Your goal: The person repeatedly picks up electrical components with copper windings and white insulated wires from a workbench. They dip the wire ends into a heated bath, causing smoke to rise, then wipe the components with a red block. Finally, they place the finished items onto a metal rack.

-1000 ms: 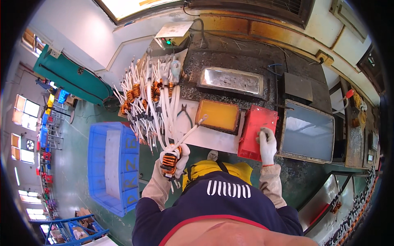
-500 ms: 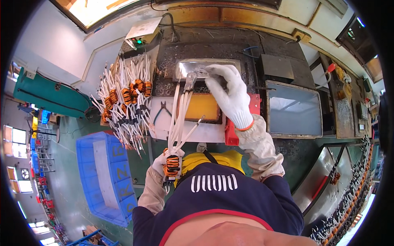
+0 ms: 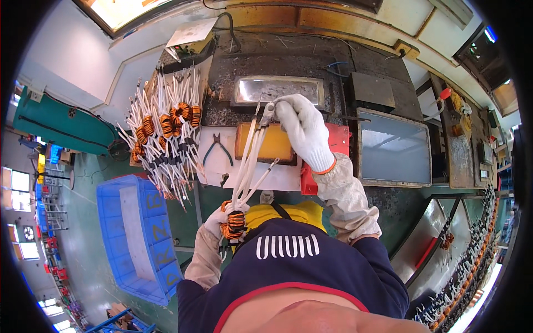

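Differs from half a second ago mainly at the right hand (image 3: 306, 130): has drawn it back slightly toward the body and narrowed the previously spread fingers (image 3: 290, 102), now apparently pinching the metal lugs (image 3: 267, 115) at the far ends of the white leads (image 3: 249, 158). Places those lugs, as seen from above, just beyond the near rim of the metal trough (image 3: 321, 94), near the amber slab (image 3: 273, 145); cannot tell how high above the counter (image 3: 266, 60). Suggests, as a judgement, a shift from reaching to direct handling of the lead ends, steadying one piece at both extremes. Keeps the left hand (image 3: 215, 223) wrapped around the coil (image 3: 236, 225) near the waist.

Shows glossy orange wire wound in tight ridges with black bands, making a stubby ring. Sends smooth, pale, tubular sleeving upward in a nearly straight bundle, with one shorter lead splaying off toward the right. Contrasts soft, knitted white gloves with wrinkled cream sleeves (image 3: 348, 194). Includes mirror-bright and dull, crusted patches inside the oblong trough, a waxy-looking slab with dark edges, slim nippers (image 3: 217, 139) on a flat white board (image 3: 272, 181), and a scuffed red box (image 3: 340, 141).
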### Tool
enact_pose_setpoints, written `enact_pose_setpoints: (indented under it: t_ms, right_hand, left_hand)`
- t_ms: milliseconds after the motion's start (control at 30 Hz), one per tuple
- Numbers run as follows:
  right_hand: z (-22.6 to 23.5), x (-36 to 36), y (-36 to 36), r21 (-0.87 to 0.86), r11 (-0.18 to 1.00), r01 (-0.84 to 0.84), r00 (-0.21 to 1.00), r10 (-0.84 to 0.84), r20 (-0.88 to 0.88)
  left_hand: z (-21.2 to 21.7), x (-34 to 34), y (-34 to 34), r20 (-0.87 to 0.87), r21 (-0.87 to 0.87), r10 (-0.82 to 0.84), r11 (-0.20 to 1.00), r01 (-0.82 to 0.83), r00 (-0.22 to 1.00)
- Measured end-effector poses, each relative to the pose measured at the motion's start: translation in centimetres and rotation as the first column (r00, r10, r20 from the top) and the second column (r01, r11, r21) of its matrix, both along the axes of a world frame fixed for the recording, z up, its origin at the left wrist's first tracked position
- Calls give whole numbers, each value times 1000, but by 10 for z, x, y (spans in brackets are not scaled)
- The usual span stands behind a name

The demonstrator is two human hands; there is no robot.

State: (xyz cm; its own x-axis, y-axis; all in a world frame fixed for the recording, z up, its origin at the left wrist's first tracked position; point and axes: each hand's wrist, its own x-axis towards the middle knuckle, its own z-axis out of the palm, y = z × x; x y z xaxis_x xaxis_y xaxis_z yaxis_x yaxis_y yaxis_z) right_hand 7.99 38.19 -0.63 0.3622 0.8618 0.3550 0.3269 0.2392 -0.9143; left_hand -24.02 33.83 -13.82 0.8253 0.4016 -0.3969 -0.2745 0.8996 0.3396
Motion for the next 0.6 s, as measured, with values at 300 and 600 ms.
enact_pose_setpoints:
  t_ms: [300, 600]
  right_hand:
    - [0, 9, -2, -74, 976, -203, 912, 161, -377]
    - [0, 4, -9, -142, 929, -341, 867, 253, -429]
  left_hand:
    - [5, 4, -5, -62, 80, 78, 994, -73, 995]
    - [-20, -8, -3, -144, 243, 206, 956, -167, 968]
